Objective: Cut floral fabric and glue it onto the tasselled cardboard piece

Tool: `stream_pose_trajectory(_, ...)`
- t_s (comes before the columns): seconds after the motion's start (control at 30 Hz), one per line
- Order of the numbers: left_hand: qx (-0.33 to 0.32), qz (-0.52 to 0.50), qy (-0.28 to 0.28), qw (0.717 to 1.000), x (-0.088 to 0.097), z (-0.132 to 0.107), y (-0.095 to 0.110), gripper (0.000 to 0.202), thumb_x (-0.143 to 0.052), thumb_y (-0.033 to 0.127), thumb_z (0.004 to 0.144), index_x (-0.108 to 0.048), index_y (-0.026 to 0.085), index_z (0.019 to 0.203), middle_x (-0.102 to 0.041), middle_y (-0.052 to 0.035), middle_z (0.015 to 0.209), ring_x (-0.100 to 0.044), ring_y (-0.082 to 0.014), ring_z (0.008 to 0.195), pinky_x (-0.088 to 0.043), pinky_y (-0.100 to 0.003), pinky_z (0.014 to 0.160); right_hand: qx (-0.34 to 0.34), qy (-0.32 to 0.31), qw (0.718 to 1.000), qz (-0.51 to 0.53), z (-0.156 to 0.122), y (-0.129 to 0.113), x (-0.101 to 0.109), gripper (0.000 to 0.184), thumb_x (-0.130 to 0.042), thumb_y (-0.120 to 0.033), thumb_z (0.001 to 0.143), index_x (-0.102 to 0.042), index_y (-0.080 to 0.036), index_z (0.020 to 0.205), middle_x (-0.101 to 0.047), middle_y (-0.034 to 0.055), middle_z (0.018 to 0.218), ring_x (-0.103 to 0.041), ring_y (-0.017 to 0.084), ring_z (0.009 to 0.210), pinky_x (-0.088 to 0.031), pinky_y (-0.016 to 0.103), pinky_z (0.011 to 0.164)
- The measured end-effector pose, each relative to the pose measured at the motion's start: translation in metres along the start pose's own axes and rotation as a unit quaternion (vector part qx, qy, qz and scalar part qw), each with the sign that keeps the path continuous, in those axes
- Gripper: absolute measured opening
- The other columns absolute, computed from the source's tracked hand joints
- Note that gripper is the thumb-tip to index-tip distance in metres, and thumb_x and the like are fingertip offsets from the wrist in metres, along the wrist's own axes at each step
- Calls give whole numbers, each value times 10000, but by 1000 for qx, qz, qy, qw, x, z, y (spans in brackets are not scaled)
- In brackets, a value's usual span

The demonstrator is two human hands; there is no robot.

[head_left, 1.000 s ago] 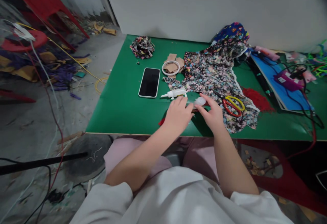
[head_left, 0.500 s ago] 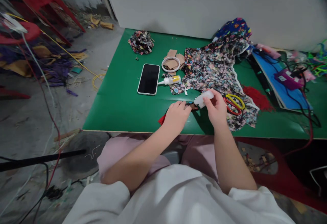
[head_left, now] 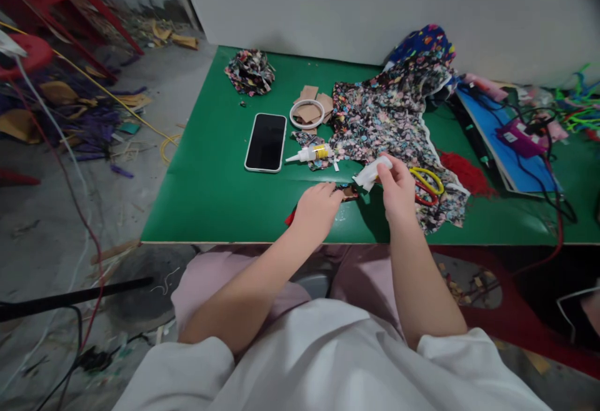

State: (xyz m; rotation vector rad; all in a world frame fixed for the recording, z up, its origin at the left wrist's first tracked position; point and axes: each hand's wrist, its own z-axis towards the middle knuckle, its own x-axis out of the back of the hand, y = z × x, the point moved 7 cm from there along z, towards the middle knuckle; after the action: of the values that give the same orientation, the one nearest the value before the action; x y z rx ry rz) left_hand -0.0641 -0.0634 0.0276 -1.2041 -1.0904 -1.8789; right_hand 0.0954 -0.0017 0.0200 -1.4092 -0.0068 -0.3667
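Observation:
My left hand point(head_left: 319, 209) is low over the table near its front edge, fingers bent and pressed on a small floral fabric piece point(head_left: 349, 193) with a brown patch. Part of that piece is hidden under the fingers. A bit of red point(head_left: 290, 217) pokes out on the hand's left side. Between the thumb and fingers of my right hand point(head_left: 398, 189) is a small white folded piece point(head_left: 370, 175), slanting down to the left; its material is unclear. Its lower end hangs close to the fabric piece. A glue bottle point(head_left: 315, 152) with a yellow label lies beyond my hands.
On the green table point(head_left: 187, 205) are a phone point(head_left: 265, 142), a white ring point(head_left: 307, 114) on cardboard pieces, and a floral bundle point(head_left: 250, 72). Floral cloth point(head_left: 379, 123) spreads to the right, with scissors point(head_left: 434, 181), red threads point(head_left: 466, 173) and a blue folder point(head_left: 527, 173) around it.
The white piece in my right hand has lifted slightly away from the fabric piece and its outline looks more creased. My left hand stays on the fabric. The whole view has shifted a little.

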Motion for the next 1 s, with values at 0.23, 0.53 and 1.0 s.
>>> stream_pose_trajectory(0.23, 25, -50, 14, 998, 11, 0, -14, 128, -506, 205, 856, -611, 153, 909, -633, -79, 1027, -547, -208, 1025, -435, -331, 895, -19, -4, 999, 27, 5, 8, 2, 473, -565, -518, 747, -596, -192, 1089, -657, 56, 991, -617, 181, 880, -507, 340, 786)
stream_pose_trajectory(0.53, 93, -44, -10, 995, 33, -3, -44, 194, -515, 273, 851, -625, 175, 978, -647, -56, 1027, -548, -231, 1002, -434, -356, 886, -12, 24, 996, 87, 9, 4, 13, 436, -531, -530, 775, -615, -206, 1054, -643, 52, 1051, -607, 178, 945, -492, 334, 834)
stream_pose_trajectory(1.0, 59, -83, 8, 995, 54, 6, -46, 255, -546, 319, 836, -633, 167, 1022, -642, -56, 1063, -546, -213, 1027, -406, -346, 921, 266, -143, 920, -249, -18, -56, -23, 406, -410, -428, 887, -492, -241, 1237, -569, 65, 1240, -502, 219, 1170, -384, 407, 1004)
